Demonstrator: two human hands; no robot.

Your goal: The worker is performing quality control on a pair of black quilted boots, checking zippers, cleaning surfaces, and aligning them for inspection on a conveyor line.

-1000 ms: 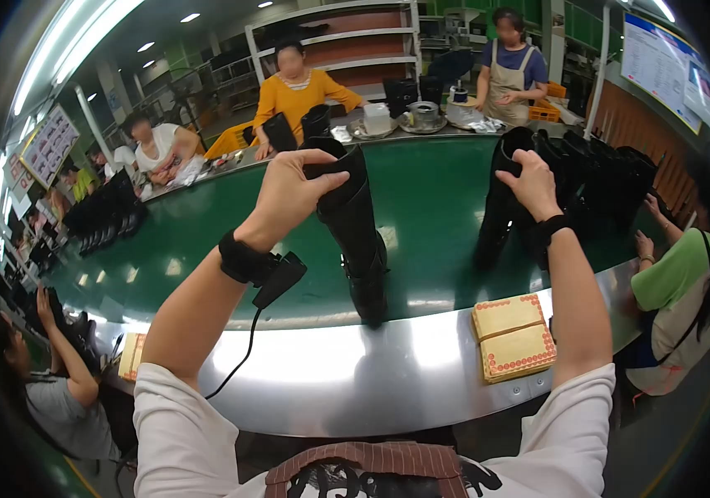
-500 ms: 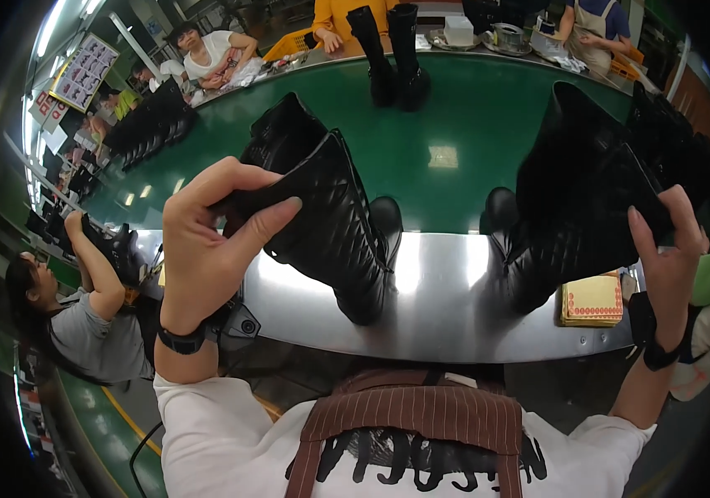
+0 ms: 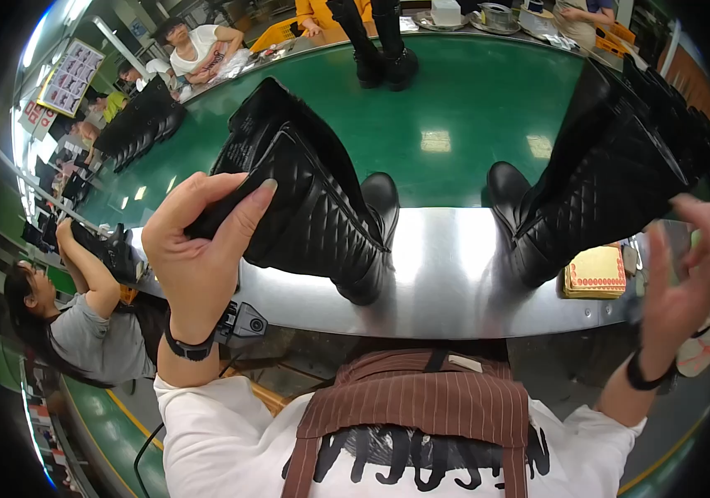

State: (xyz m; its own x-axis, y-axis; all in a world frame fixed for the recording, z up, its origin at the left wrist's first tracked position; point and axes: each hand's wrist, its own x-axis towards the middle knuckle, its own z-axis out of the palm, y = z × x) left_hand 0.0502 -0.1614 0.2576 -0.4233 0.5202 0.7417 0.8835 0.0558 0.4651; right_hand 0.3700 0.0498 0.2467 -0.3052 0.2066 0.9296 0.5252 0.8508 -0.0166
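Observation:
Two black quilted tall boots stand on the steel table edge (image 3: 430, 249) in front of me, toes pointing away. The left boot (image 3: 301, 195) leans left with its shaft unfastened and spread. My left hand (image 3: 201, 245) pinches the edge of that shaft between thumb and fingers. Opposite it, the right boot (image 3: 592, 187) tilts to the right, its shaft also spread. My right hand (image 3: 683, 278), slightly blurred, is beside this shaft, fingers apart and apparently holding nothing.
A stack of yellow cards (image 3: 594, 271) lies right of the right boot. Beyond is a green belt (image 3: 446, 108) with another boot pair (image 3: 380, 50) and a row of boots (image 3: 141, 124). Co-workers sit along the far side; another person (image 3: 93, 324) is at left.
My right hand has let go of the right boot's shaft and moved slightly down and right. That shaft now leans further right. My left hand still pinches the left boot; the view has shifted.

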